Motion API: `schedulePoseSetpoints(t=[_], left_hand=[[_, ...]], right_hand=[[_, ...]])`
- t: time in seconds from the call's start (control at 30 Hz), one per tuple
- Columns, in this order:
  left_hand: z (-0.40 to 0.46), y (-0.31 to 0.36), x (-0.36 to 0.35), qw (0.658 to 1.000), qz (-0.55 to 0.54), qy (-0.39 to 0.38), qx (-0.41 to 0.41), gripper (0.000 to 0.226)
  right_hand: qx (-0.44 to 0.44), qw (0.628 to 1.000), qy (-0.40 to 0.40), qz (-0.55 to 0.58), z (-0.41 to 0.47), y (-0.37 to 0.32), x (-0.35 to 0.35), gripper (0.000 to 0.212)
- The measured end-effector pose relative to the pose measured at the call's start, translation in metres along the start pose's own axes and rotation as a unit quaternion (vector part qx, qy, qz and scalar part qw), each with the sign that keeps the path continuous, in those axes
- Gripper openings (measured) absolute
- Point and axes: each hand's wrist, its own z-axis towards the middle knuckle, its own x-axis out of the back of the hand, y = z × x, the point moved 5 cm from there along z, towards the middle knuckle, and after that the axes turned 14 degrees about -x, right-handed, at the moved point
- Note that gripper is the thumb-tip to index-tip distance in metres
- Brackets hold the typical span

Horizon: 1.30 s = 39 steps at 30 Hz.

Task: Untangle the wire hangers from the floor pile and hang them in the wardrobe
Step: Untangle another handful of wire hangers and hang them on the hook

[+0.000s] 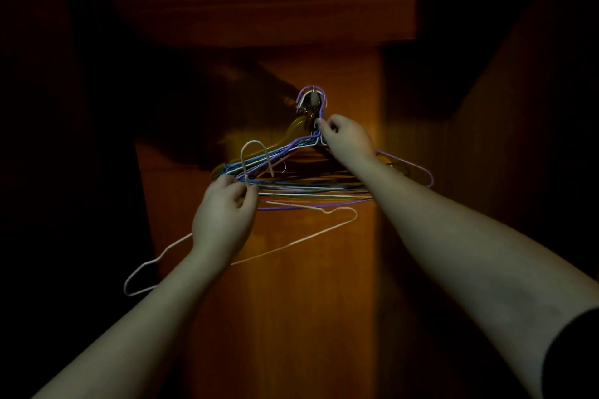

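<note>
Location: A dim wooden wardrobe interior (291,301) was observed, with its lit back panel at the centre and dark side walls to left and right.

Hanging point: A small hook (312,100) was noted on the back panel, with several hanger hooks looped over it; a purple loop was outermost.

Hung hangers: A bundle of wire hangers (308,186) in purple, blue, white and orange was found suspended from the hook, their lower bars stacked close together and fanned slightly to the right. An amber plastic hanger (291,128) was seen among them, behind the wire ones.

White hanger: A white wire hanger (259,253) was held below and in front of the bundle, tilted, its left shoulder reaching down towards the dark left wall and its hook raised beside the bundle's left end.

Left hand: The left hand (223,214) was found pinching the neck of the white hanger between thumb and fingers, just below its hook.

Right hand: The right hand (348,136) was found with fingers curled round the necks of the hung bundle, just under the hook.

Edges: The bundle's right end was seen near the shadowed right wall; whether it touched could not be told.

Open room: Bare back panel was observed beneath the bundle, between the two forearms.
</note>
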Motion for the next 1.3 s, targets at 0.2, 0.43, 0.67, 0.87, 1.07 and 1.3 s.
schedulePoseSetpoints(t=[0.2,0.43,0.67,0.87,1.07,1.3], left_hand=[[0.018,-0.019,-0.006,0.992,0.112,-0.062,-0.012,0.031],[0.043,-0.037,-0.01,0.994,0.017,-0.094,0.047,0.035],[0.056,-0.044,-0.01,0.991,-0.019,-0.098,0.093,0.033],[0.059,-0.042,-0.012,0.987,-0.041,-0.09,0.125,0.026],[0.054,-0.042,-0.018,0.986,-0.06,-0.088,0.129,0.026],[0.048,-0.048,-0.033,0.983,-0.061,-0.104,0.141,0.033]], right_hand=[[-0.002,0.999,-0.04,0.006,0.002,-0.007,0.0,0.031],[-0.047,0.991,-0.125,0.015,0.011,-0.011,-0.01,0.037],[-0.054,0.982,-0.183,0.005,0.018,-0.016,-0.018,0.038],[-0.065,0.978,-0.195,0.028,0.023,-0.018,-0.019,0.039],[-0.021,0.994,-0.11,0.007,0.021,-0.009,-0.013,0.026],[0.014,0.999,-0.052,0.005,0.018,-0.004,-0.009,0.02]])
